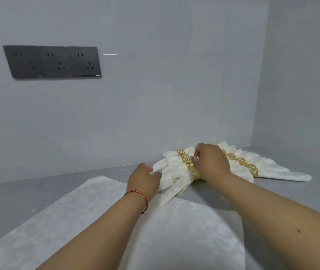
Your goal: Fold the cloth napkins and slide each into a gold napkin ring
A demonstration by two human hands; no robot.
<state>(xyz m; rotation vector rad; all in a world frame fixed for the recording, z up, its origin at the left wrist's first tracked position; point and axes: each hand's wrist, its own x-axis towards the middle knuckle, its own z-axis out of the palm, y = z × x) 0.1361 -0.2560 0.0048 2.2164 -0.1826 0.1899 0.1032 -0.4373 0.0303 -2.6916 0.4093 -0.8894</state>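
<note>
Ringed white napkins [176, 168] fanned; both hands' fingers [193, 157] seemingly pinch them.

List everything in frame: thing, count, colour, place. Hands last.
ringed napkins: a row, exact count unclear because the hands cover some; white; far right of the table by the wall.
gold rings: about seven visible, gold with a key pattern, one around each folded napkin.
flat napkin: one, white with a woven pattern, spread on the near table under the forearms.
table: one, grey.
socket panel: one, dark grey, three outlets, on the left of the wall.
bracelet: one, red cord, left wrist.
left hand: touching a ringed napkin's end.
right hand: on the row, fingers curled at a ring.
</note>
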